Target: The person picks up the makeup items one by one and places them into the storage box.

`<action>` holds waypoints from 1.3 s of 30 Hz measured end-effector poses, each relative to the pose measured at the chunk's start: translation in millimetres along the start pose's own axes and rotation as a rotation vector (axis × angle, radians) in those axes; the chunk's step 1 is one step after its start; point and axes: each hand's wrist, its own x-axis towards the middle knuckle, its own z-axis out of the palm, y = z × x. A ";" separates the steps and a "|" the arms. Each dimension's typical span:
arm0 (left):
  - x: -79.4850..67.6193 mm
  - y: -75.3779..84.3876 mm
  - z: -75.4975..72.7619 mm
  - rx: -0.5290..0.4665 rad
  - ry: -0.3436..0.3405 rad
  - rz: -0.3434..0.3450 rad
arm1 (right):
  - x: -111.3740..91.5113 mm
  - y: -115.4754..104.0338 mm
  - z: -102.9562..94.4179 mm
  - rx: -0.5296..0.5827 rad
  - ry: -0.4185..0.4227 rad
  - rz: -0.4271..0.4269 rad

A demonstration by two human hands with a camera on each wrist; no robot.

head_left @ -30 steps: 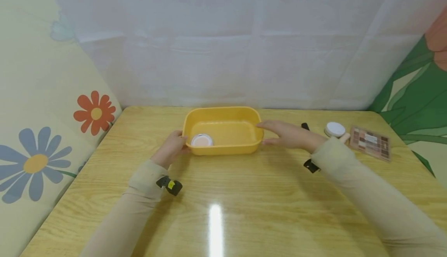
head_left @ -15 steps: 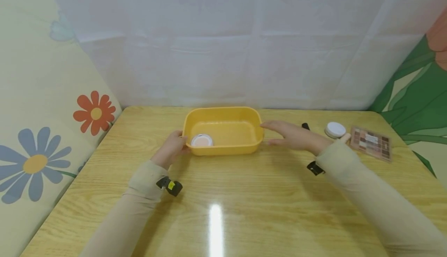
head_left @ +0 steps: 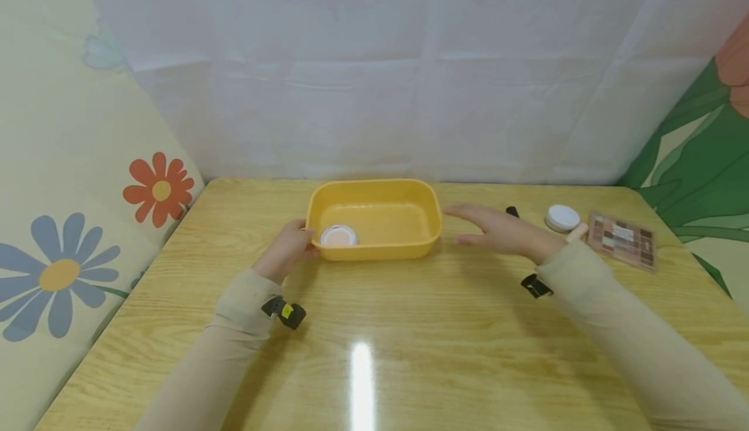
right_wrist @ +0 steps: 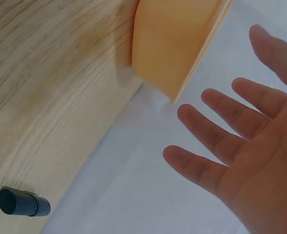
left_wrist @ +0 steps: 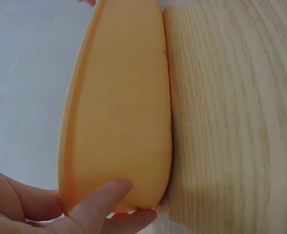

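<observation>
A yellow plastic basin (head_left: 380, 251) stands on the wooden table, with a round white-rimmed container (head_left: 339, 236), pinkish on top, in its near left corner. My left hand (head_left: 287, 249) holds the basin's left end. In the left wrist view its fingers (left_wrist: 102, 197) lie against the basin's outer wall and rim. My right hand (head_left: 497, 228) hovers off the basin's right end, apart from it and holding nothing. Its fingers are spread and straight in the right wrist view, beside the basin's end wall (right_wrist: 167, 44).
To the right lie a white round jar (head_left: 562, 218), an eyeshadow palette (head_left: 622, 240) and a pale stick-like item (head_left: 577, 233), partly behind the right sleeve. A small black cylinder (right_wrist: 24, 202) stands near the table's back edge. A white cloth (head_left: 374, 93) hangs behind the table.
My right hand has come off the basin's right end and moved a little to the right. The left hand and the basin have stayed in place.
</observation>
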 end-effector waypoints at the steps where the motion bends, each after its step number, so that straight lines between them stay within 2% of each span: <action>1: 0.3 0.4 0.3 -0.002 0.003 -0.007 | -0.9 0.5 -0.1 0.004 -0.001 0.002; 6: 0.3 1.4 0.6 -0.009 0.000 -0.008 | -5.5 2.8 -0.6 0.009 0.004 0.018; 15: -0.3 1.7 -0.3 -0.004 -0.005 -0.006 | -9.6 8.6 1.1 -0.001 0.023 -0.003; 30: 0.8 1.4 -0.2 -0.002 -0.016 -0.001 | -19.8 15.3 0.3 0.039 0.026 0.042; 39: 1.9 1.0 0.2 -0.021 -0.002 -0.022 | -27.0 17.2 -1.0 0.033 0.041 0.056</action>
